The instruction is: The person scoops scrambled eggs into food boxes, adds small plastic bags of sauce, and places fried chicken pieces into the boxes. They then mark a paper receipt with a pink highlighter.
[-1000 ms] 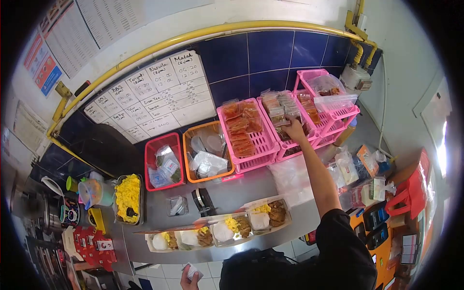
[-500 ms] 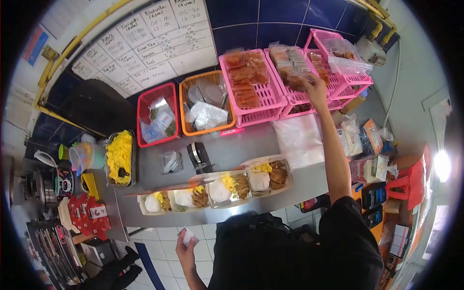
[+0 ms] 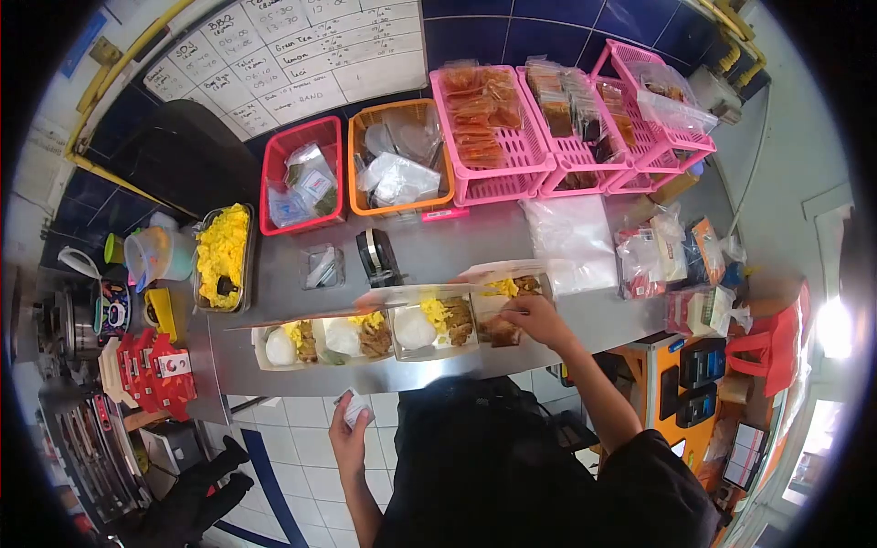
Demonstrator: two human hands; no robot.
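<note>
Four open food boxes point(image 3: 418, 358) stand in a row along the counter's front edge, holding white rice, yellow egg and brown meat. Over the rightmost box, my right hand point(image 3: 537, 321) pinches a small clear sachet of reddish-brown sauce point(image 3: 499, 331), which covers part of the food. My left hand point(image 3: 349, 433) is below the counter edge, its fingers closed round a small white packet point(image 3: 354, 409). Behind the boxes are pink baskets of sauce sachets point(image 3: 475, 119), one with rows of darker sachets point(image 3: 559, 100).
A red bin point(image 3: 274, 219) and an orange bin point(image 3: 402, 206) hold packets. At left is a tray of yellow egg point(image 3: 222, 254). Clear plastic bags point(image 3: 571, 242) lie at right. A person's dark-clothed legs point(image 3: 196, 489) show at lower left.
My right hand has come back from the pink basket to the rightmost box, with a sauce sachet in it. My left hand still holds the white packet. The view has shifted slightly.
</note>
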